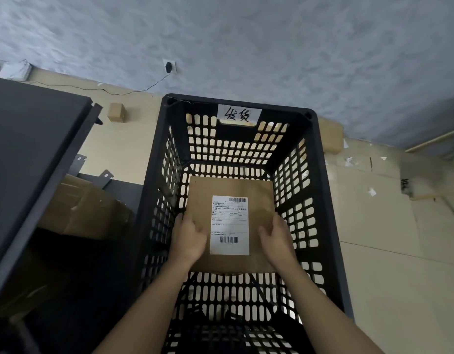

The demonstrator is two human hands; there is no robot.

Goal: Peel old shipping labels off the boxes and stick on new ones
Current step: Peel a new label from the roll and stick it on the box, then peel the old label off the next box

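Head view, looking down into a tall black perforated plastic crate (323,180) that stands on the beige tiled floor (387,264). Inside the crate I see the flat brown cardboard box (228,186), top face up, with a white printed shipping label (229,224) stuck at its centre; the barcodes are visible, the small print is not legible. My left hand (189,238) takes the box's left edge, grip curled over that edge with the thumb on the top face. My right hand (275,238) takes the right edge in the same way, thumb just beside the label. I cannot tell whether the box rests on the crate's bottom or hangs above it. A white handwritten paper tag (238,114) sits on the crate's far wall. To the left stand a dark grey table (29,136) and creased corrugated cardboard sheets (85,210); a small brown cardboard cube (116,112) lies near the wall.
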